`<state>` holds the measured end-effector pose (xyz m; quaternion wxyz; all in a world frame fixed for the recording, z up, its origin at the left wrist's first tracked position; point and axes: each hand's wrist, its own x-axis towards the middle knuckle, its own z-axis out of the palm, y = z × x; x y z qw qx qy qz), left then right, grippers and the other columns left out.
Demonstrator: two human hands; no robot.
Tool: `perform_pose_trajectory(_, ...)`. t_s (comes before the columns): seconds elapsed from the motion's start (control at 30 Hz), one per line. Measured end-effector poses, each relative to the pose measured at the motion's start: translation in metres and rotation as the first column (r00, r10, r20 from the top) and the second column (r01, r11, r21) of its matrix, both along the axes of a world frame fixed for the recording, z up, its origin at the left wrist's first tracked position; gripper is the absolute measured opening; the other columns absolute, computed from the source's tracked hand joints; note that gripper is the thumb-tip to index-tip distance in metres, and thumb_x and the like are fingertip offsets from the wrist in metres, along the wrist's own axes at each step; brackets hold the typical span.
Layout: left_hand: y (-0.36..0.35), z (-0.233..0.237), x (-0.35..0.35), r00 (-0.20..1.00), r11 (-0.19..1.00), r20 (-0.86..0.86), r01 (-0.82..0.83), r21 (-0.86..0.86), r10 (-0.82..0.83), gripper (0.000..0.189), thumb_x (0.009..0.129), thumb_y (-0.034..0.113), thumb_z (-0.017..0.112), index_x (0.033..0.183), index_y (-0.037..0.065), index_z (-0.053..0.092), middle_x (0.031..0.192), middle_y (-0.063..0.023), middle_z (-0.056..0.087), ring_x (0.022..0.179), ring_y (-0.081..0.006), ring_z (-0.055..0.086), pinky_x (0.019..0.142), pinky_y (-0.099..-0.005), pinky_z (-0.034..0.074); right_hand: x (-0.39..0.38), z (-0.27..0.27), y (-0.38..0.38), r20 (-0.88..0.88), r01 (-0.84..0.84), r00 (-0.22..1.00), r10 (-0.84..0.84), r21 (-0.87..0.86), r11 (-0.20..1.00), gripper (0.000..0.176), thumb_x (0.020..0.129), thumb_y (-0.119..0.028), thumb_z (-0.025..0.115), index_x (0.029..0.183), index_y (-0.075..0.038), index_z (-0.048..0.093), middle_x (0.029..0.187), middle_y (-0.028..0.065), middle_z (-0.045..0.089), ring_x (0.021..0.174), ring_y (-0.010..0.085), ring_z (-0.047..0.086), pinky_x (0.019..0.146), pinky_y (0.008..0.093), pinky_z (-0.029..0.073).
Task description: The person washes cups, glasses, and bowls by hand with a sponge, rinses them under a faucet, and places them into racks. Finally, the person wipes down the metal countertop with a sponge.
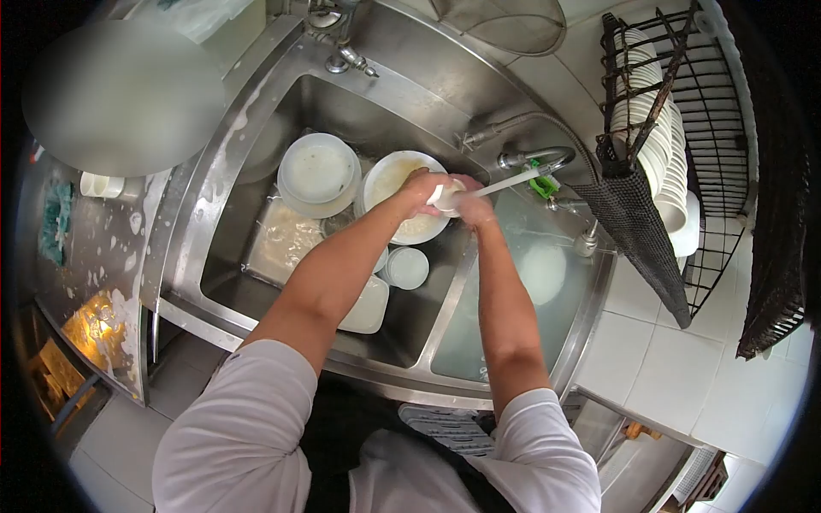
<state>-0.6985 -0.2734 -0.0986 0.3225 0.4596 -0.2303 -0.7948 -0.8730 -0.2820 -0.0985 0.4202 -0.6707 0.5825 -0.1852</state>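
In that grey rectangular steel basin [227, 278], a wide round white bowl [391, 176] sits right of stacked round white dishes [319, 167]; further right, a water-filled steel basin [506, 338], then a black wire rack [637, 229].

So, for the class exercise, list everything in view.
Left basin: 1, silver, centre
Right basin: 1, silver, beside it
Counter: 1, silver, left
Curved tap: 1, silver, right, running
Second tap: 1, silver, upper left
Wire rack: 1, black, right
Rack dishes: many, white, stacked inside
Strainer: 1, grey, top
Small item: 1, green, by curved tap
Stacked bowls: 2+, white, left basin
Large dish: 1+, white, left basin
Small bowls: 2+, white, left basin
Container: 1, white, left basin
Cup: 1+, white, counter
Cloth-like item: 1, teal, counter
Small dish: 1, white, between hands
Sleeves: 2, white, bottom
Left fingers: 1 set, on small dish
Right fingers: 1 set, beside it
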Motion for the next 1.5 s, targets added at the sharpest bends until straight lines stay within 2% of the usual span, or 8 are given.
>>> perform_pose_trajectory(0.17, 0.01, 0.009, 0.003, 0.997, 1.0, -0.077, -0.008, -0.002, 0.008, 0.059, 0.082, 0.028, 0.066, 0.133, 0.005, 0.046, 0.122, -0.0132, 0.059, 0.106, -0.0271, 0.062, 0.08, -0.0486, 0.057, -0.001, -0.003, -0.002, 0.012, 0.376, 0.917, -0.399, 0.311, 0.873, 0.029, 0.086, -0.013, 0.057, 0.112, -0.003, 0.065, 0.104, 0.0086, 0.068, 0.097, 0.0196, 0.063, 0.072, 0.0334, 0.054)
perform_pose_trajectory(0.3, 0.007, -0.006, 0.002, 0.993, 0.994, -0.029, -0.111, 0.008, 0.111, 0.061, 0.08, 0.032, 0.07, 0.128, 0.002, 0.046, 0.119, -0.0155, 0.06, 0.105, -0.03, 0.062, 0.077, -0.048, 0.058, 0.008, -0.015, 0.0, -0.279, 0.269, 0.929, -0.243, 0.057, 0.962, 0.031, 0.085, -0.013, 0.058, 0.114, -0.005, 0.064, 0.099, 0.0088, 0.068, 0.092, 0.0221, 0.065, 0.066, 0.0354, 0.057)
perform_pose_trajectory(0.5, 0.014, 0.02, 0.004, 0.996, 0.997, -0.047, -0.073, 0.035, 0.074, 0.076, 0.083, 0.044, 0.072, 0.135, 0.0, 0.04, 0.128, -0.0161, 0.057, 0.11, -0.0312, 0.061, 0.081, -0.0488, 0.058, 0.011, 0.025, 0.001, -0.033, 0.292, 0.948, -0.315, 0.479, 0.828, 0.042, 0.087, -0.021, 0.06, 0.125, -0.004, 0.058, 0.111, 0.0164, 0.063, 0.102, 0.0288, 0.064, 0.081, 0.0432, 0.056)
perform_pose_trajectory(0.67, 0.006, 0.007, -0.007, 0.995, 0.999, 0.095, -0.04, -0.005, 0.041, 0.079, 0.076, 0.038, 0.078, 0.135, -0.003, 0.042, 0.125, -0.0178, 0.058, 0.108, -0.0319, 0.062, 0.078, -0.0479, 0.057, -0.017, -0.032, -0.013, -0.427, -0.46, 0.846, 0.319, -0.282, 0.842, 0.049, 0.088, -0.024, 0.065, 0.131, -0.003, 0.054, 0.123, 0.0164, 0.059, 0.114, 0.027, 0.059, 0.086, 0.0382, 0.054)
perform_pose_trajectory(0.73, -0.002, 0.002, -0.001, 0.998, 0.998, 0.063, 0.004, -0.066, 0.0, 0.079, 0.075, 0.035, 0.078, 0.135, -0.002, 0.043, 0.125, -0.0174, 0.058, 0.107, -0.0319, 0.062, 0.079, -0.0487, 0.057, 0.007, 0.034, 0.009, 0.318, -0.094, 0.948, -0.026, 0.356, 0.93, 0.063, 0.083, -0.022, 0.072, 0.138, -0.004, 0.048, 0.127, 0.0133, 0.057, 0.117, 0.026, 0.056, 0.088, 0.0365, 0.053)
perform_pose_trajectory(1.17, 0.014, -0.008, 0.033, 0.972, 0.991, -0.234, 0.047, 0.127, -0.016, 0.028, 0.082, 0.023, 0.063, 0.107, 0.013, 0.062, 0.095, -0.0107, 0.065, 0.087, -0.026, 0.065, 0.076, -0.0448, 0.057, 0.01, -0.006, 0.008, 0.247, 0.304, 0.84, -0.483, 0.524, 0.796, 0.034, 0.088, -0.016, 0.065, 0.119, -0.006, 0.058, 0.107, 0.0091, 0.066, 0.096, 0.0208, 0.067, 0.07, 0.0351, 0.061)
perform_pose_trajectory(1.33, 0.017, -0.02, 0.016, 0.996, 0.987, -0.076, 0.054, 0.151, -0.043, 0.041, 0.083, 0.032, 0.065, 0.121, 0.017, 0.059, 0.11, -0.0074, 0.063, 0.094, -0.0227, 0.063, 0.078, -0.0454, 0.055, 0.016, 0.003, 0.0, -0.241, -0.001, 0.971, 0.012, 0.045, 0.999, 0.038, 0.081, -0.012, 0.067, 0.118, -0.003, 0.062, 0.114, 0.0134, 0.064, 0.098, 0.0217, 0.065, 0.08, 0.0375, 0.054)
perform_pose_trajectory(1.5, 0.014, -0.001, 0.003, 0.991, 0.992, 0.037, 0.126, -0.028, -0.125, 0.045, 0.087, 0.037, 0.068, 0.124, 0.013, 0.057, 0.115, -0.0066, 0.062, 0.103, -0.0212, 0.061, 0.081, -0.044, 0.054, 0.014, 0.038, 0.009, 0.255, -0.112, 0.967, 0.001, 0.423, 0.899, 0.053, 0.077, -0.01, 0.07, 0.129, -0.006, 0.057, 0.118, 0.0102, 0.062, 0.101, 0.0216, 0.062, 0.083, 0.0353, 0.052)
